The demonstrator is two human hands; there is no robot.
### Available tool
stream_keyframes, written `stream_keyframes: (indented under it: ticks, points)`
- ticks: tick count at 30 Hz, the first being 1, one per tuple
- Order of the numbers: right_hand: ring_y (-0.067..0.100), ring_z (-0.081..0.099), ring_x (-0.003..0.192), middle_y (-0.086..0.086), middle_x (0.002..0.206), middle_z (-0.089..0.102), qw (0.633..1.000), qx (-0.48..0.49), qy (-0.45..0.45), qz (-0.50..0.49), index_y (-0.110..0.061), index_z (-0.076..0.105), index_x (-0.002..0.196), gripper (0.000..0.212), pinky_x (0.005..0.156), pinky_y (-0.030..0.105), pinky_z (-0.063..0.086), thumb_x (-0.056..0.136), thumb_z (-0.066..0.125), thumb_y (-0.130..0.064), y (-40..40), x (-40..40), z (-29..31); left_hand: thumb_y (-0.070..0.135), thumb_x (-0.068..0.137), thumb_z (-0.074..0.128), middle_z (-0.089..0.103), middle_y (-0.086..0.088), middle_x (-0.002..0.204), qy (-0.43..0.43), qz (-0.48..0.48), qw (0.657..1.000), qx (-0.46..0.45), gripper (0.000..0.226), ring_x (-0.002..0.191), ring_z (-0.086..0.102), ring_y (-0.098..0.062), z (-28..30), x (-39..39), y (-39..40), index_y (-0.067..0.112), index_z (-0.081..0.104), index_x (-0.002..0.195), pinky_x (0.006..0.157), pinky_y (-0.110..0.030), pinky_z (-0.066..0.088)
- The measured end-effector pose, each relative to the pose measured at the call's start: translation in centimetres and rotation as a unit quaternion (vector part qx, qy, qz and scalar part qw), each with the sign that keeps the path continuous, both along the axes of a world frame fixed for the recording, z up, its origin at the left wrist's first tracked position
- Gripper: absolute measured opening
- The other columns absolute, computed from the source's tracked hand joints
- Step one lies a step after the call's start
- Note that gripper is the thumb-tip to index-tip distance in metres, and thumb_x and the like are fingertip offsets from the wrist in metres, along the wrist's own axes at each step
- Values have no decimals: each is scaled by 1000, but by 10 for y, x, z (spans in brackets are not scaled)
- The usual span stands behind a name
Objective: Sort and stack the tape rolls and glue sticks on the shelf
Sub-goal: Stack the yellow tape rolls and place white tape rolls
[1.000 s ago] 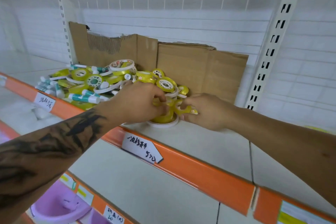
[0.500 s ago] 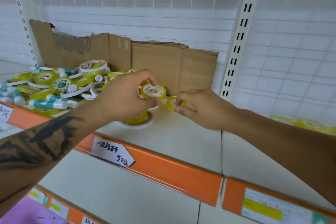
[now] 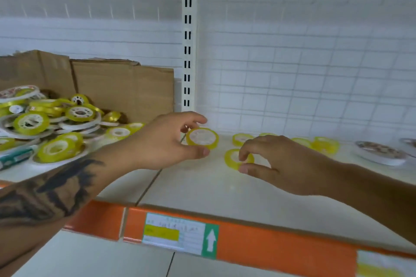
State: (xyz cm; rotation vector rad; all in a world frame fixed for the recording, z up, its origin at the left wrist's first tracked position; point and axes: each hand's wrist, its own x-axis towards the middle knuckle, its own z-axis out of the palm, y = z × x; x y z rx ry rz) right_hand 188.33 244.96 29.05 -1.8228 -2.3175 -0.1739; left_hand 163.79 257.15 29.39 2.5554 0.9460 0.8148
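Observation:
My left hand (image 3: 166, 141) pinches a small yellow tape roll (image 3: 202, 138) just above the shelf (image 3: 225, 191), right of the upright post. My right hand (image 3: 276, 159) holds a second small yellow tape roll (image 3: 234, 158) low over the shelf surface between thumb and fingers. A heap of yellow and white tape rolls (image 3: 54, 126) lies at the left, with a teal glue stick (image 3: 15, 157) at its front edge. Several small yellow rolls (image 3: 324, 145) sit along the back at the right.
Torn cardboard (image 3: 121, 87) stands behind the heap. A slotted white upright (image 3: 188, 51) divides the two shelf bays. Flat white tape discs (image 3: 380, 153) lie at the far right. An orange price rail (image 3: 270, 247) with labels runs along the shelf front.
Both hands have carried their tape rolls rightward, away from the heap and past the upright into the right bay. The view has swung right with them.

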Motion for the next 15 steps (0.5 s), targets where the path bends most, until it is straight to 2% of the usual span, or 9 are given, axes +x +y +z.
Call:
stream_keyframes:
  ticks: [3, 6, 8, 10, 12, 15]
  points:
    - [0, 49, 88, -19, 107, 57, 1000, -8, -2, -15, -42, 50, 114, 39, 91, 31, 44, 91, 40, -71, -30, 37, -1, 51, 74, 87, 64, 22, 120, 16, -35, 999, -16, 67, 112, 58, 3, -3, 42, -15, 41, 58, 134, 102, -25, 47]
    - [10, 56, 99, -15, 107, 61, 1000, -5, 19, -25, -44, 43, 108, 42, 90, 39, 48, 85, 36, -78, -52, 68, -3, 60, 70, 84, 63, 26, 118, 28, -57, 998, -22, 67, 109, 58, 8, -5, 78, -24, 46, 57, 130, 95, -16, 46]
    - [13, 60, 102, -9, 105, 65, 999, -7, 35, -30, -43, 42, 105, 44, 89, 41, 50, 82, 37, -80, -59, 84, -6, 53, 75, 85, 62, 25, 119, 35, -69, 996, -34, 62, 107, 58, 9, -4, 98, -29, 46, 57, 130, 86, -8, 42]
    - [13, 62, 99, -4, 101, 67, 998, -12, 54, -34, -42, 43, 103, 43, 87, 41, 52, 83, 42, -80, -63, 97, -9, 48, 77, 85, 63, 24, 120, 39, -79, 995, -55, 61, 107, 59, 9, -3, 117, -32, 46, 57, 131, 84, -8, 42]
    - [7, 60, 92, -7, 98, 66, 997, -24, 70, -29, -40, 44, 101, 37, 84, 37, 51, 86, 51, -73, -64, 105, -12, 44, 78, 86, 64, 21, 121, 29, -89, 993, -76, 59, 108, 60, 6, -6, 133, -33, 45, 58, 130, 84, -10, 43]
    - [5, 57, 86, -10, 93, 63, 993, -35, 106, -26, -38, 47, 98, 34, 79, 32, 51, 87, 55, -69, -63, 109, -14, 37, 78, 88, 66, 16, 122, -16, -100, 990, -100, 56, 108, 63, 2, -13, 146, -35, 42, 60, 127, 80, -5, 42]
